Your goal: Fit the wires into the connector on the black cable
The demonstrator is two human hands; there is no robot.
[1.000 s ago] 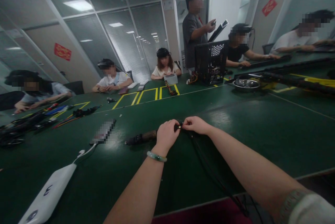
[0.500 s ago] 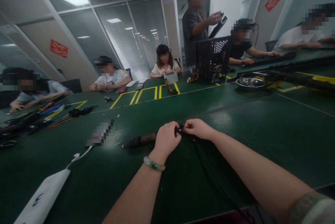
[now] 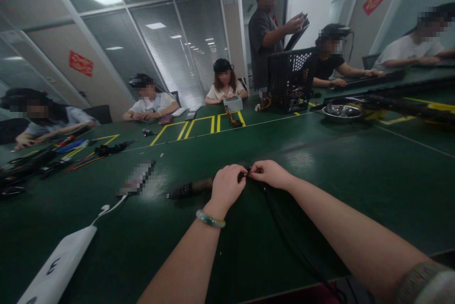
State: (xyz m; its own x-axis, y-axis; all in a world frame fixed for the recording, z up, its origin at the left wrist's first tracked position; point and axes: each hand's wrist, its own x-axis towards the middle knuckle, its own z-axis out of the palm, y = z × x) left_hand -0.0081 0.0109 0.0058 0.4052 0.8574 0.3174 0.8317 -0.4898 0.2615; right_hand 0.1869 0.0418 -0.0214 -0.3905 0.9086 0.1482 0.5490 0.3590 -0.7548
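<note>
Dark brown-and-black cylindrical tool (image 3: pixel 192 188): lay on glossy green tabletop (image 3: pixel 199 161), w/ narrow tip to L and rear end at L hand (image 3: pixel 227 184). Seemed gripped there w/ curled L fingers; pinched small black piece (image 3: pixel 245 174) at that end w/ fingertips of R hand (image 3: pixel 272 174). Couldn't tell exact shape, or if joined. Risked slip or bent piece, prob. from off-line pinch. Poss. rolling too, b/c of round body, if loosened on L. Could've snagged slim black cable (image 3: pixel 300 255), trailing from below R hand to tabletop's near edge.
</note>
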